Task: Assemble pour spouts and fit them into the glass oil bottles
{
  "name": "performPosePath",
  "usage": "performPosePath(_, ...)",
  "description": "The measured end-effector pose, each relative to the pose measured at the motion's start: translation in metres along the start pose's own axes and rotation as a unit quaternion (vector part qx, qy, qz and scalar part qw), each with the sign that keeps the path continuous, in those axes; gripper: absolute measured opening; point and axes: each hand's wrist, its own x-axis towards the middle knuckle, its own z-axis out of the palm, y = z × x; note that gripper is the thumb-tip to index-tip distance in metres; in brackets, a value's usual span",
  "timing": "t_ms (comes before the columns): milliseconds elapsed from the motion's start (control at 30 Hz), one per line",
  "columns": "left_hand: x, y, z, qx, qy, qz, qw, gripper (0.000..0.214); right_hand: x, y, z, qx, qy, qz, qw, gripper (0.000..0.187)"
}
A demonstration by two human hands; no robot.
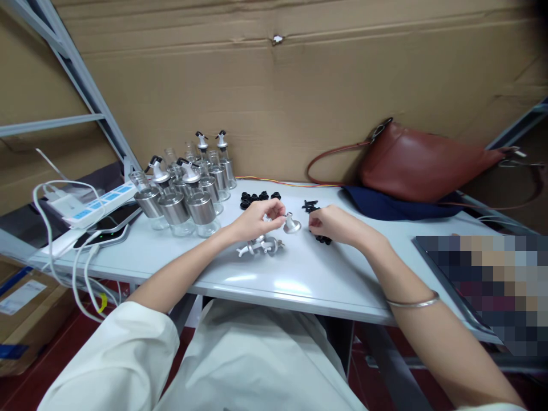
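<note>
My left hand (259,218) pinches a small silver funnel-shaped pourer cap (292,223) just above the grey table (299,274). My right hand (331,224) is closed over small black plastic parts (324,239) lying on the table, right of the cap. Below my left hand lie a few loose silver pourer spouts (261,247). A cluster of black stoppers (257,198) sits behind my hands.
Several glass oil bottles with steel collars (188,194) stand at the back left. A power strip (100,202) and phones (107,228) lie at the left edge. A brown leather bag (422,162) rests on dark cloth at the back right. Cardboard walls stand behind.
</note>
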Motion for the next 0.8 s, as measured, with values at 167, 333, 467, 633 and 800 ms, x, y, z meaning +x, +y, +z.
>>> performPosePath(167,0.0,0.002,0.0,-0.005,-0.002,-0.009,1.0,0.007,-0.003,-0.014,-0.008,0.077,0.034,-0.04,0.996,0.011)
performPosePath(333,0.0,0.002,0.0,-0.021,-0.014,-0.015,1.0,0.008,-0.004,-0.02,-0.01,0.204,0.142,-0.103,0.963,0.011)
performPosePath(467,0.0,0.0,0.001,-0.024,-0.018,-0.02,0.999,0.008,-0.005,-0.025,-0.015,0.279,0.209,-0.132,0.928,0.011)
performPosePath(633,0.0,0.0,0.001,-0.017,-0.02,-0.023,0.999,0.01,-0.005,-0.033,-0.018,0.395,0.254,-0.132,0.873,0.019)
performPosePath(800,0.0,0.003,0.001,-0.017,-0.033,-0.031,0.999,0.01,-0.006,-0.038,-0.016,0.412,0.267,-0.14,0.86,0.022)
